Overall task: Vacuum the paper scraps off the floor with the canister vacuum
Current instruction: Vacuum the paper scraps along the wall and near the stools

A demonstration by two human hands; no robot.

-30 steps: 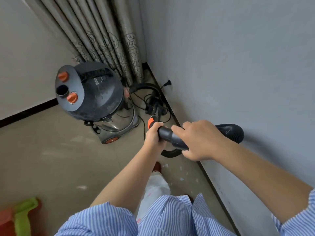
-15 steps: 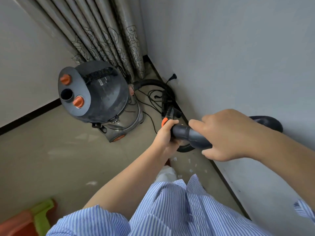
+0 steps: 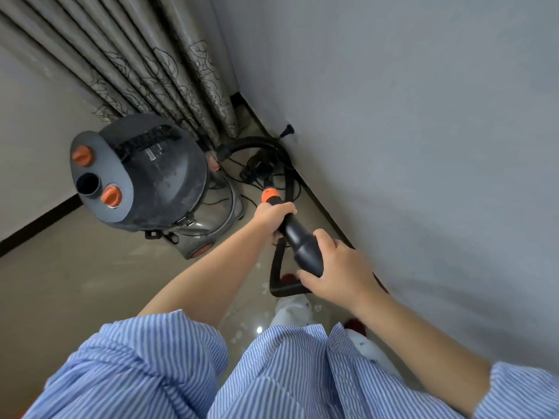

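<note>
Between the two hands, a black vacuum handle point(image 3: 298, 237) is being held above the floor point(image 3: 75, 282). Its upper end, just below an orange collar point(image 3: 267, 196), is being gripped by the left hand point(image 3: 273, 216) with fingers curled around it; the wider lower end is being clasped by the right hand point(image 3: 332, 270). Beyond the left hand, the canister vacuum point(image 3: 145, 179) is being kept upright near the curtain point(image 3: 157, 65). Below the right hand, small paper scraps point(image 3: 239, 334) are lying scattered on the floor beside the black hose point(image 3: 276, 267).

shirt point(image 3: 272, 373): blue-white striped, short sleeves | trousers point(image 3: 292, 309): white | shoes point(image 3: 354, 325): red
</note>
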